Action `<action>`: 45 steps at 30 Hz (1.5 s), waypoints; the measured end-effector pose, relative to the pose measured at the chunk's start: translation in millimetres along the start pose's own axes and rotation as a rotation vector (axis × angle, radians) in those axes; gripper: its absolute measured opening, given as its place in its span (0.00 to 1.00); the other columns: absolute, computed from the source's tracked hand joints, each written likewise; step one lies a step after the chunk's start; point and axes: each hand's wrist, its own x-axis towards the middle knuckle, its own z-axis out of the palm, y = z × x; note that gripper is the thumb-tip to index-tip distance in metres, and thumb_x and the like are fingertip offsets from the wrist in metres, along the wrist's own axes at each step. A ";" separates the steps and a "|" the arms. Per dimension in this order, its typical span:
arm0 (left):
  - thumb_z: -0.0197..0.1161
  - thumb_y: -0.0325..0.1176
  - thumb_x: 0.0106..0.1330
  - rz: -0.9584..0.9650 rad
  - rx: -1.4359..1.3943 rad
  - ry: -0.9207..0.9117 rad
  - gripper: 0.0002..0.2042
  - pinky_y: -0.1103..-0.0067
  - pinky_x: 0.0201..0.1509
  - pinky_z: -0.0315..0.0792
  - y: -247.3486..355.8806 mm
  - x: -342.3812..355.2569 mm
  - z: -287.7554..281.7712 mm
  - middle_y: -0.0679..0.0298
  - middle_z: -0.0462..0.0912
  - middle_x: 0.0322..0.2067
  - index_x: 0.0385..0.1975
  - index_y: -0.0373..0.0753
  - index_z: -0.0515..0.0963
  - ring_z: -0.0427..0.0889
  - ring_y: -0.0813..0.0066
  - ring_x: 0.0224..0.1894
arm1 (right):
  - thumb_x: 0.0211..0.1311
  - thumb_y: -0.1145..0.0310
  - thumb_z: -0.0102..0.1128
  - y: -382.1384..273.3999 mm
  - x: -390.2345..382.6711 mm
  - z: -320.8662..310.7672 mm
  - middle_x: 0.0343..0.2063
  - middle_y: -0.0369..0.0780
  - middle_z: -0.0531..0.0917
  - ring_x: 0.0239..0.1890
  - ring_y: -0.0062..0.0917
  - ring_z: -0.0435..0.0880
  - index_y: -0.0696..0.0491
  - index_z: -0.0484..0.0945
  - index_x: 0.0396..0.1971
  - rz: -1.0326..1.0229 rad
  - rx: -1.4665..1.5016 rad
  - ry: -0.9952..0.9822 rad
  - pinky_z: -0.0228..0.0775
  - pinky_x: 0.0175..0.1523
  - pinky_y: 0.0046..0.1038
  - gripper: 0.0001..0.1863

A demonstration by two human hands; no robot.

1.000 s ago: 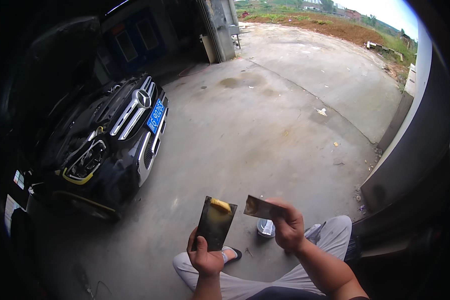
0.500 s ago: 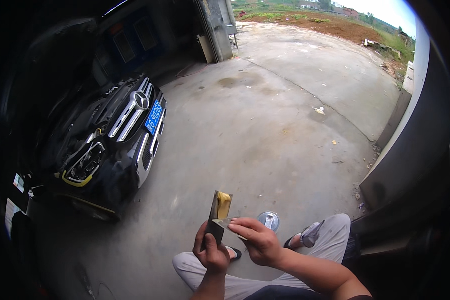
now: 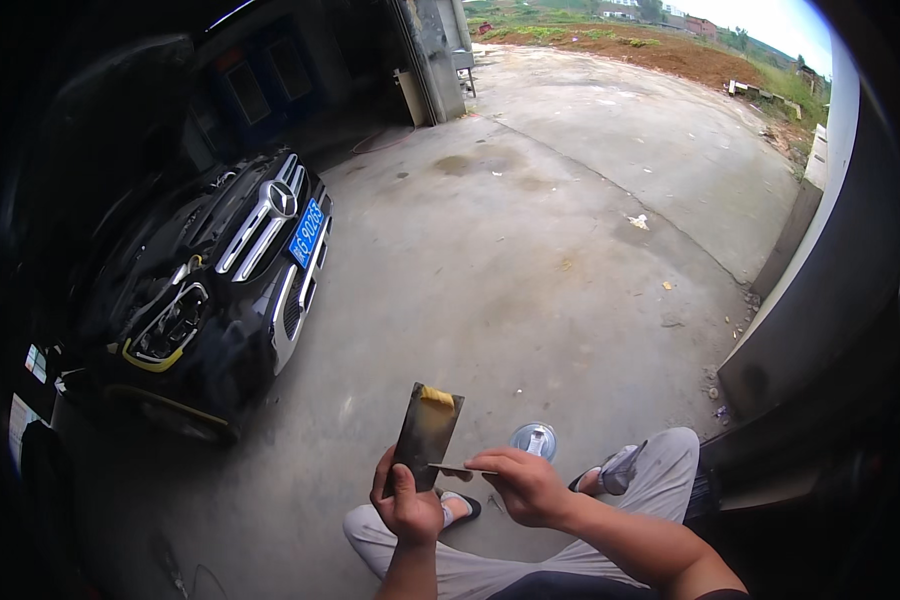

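My left hand (image 3: pixel 408 502) is closed round a dark rectangular plate (image 3: pixel 420 440), held tilted up, with a smear of yellow paste (image 3: pixel 436 398) near its top end. My right hand (image 3: pixel 525 490) grips a thin scraper (image 3: pixel 452 468), seen nearly edge-on, its tip at the plate's lower right part; I cannot tell whether it touches. A round metal tin (image 3: pixel 533 438) sits on the floor just beyond my hands, between my bent legs in pale trousers.
A black car (image 3: pixel 200 320) with an uncovered headlamp opening is at left on the concrete floor (image 3: pixel 510 280). A pillar (image 3: pixel 435 70) and dark bay stand behind it. A dark wall (image 3: pixel 810 320) runs along the right. Outside are bare earth and greenery.
Since a second ago the scraper has come left and down onto the plate, turning edge-on. The plate turned narrow, then back to facing me. The yellow paste lies differently on it.
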 end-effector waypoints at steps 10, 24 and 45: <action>0.51 0.37 0.71 -0.348 -0.487 -0.019 0.20 0.63 0.66 0.64 1.1 -4.4 -4.6 0.53 0.75 0.56 0.58 0.31 0.68 0.74 0.58 0.59 | 0.64 0.82 0.51 0.0 24.4 -17.8 0.44 0.44 0.78 0.44 0.33 0.79 0.55 0.77 0.48 0.022 -0.086 -0.102 0.71 0.49 0.26 0.14; 0.53 0.31 0.70 0.202 0.299 -0.069 0.15 0.70 0.56 0.71 -11.1 -16.6 -18.0 0.49 0.80 0.46 0.48 0.26 0.74 0.79 0.62 0.48 | 0.65 0.86 0.45 -5.0 16.0 -8.2 0.41 0.45 0.80 0.42 0.28 0.81 0.59 0.75 0.48 0.012 0.404 0.370 0.73 0.49 0.27 0.15; 0.51 0.32 0.71 -0.095 -0.190 -0.093 0.17 0.63 0.61 0.71 0.8 -4.8 -11.1 0.48 0.77 0.51 0.56 0.29 0.69 0.78 0.54 0.54 | 0.64 0.82 0.51 4.1 16.2 -28.7 0.42 0.46 0.79 0.43 0.34 0.80 0.56 0.77 0.48 0.112 0.057 0.160 0.70 0.51 0.25 0.15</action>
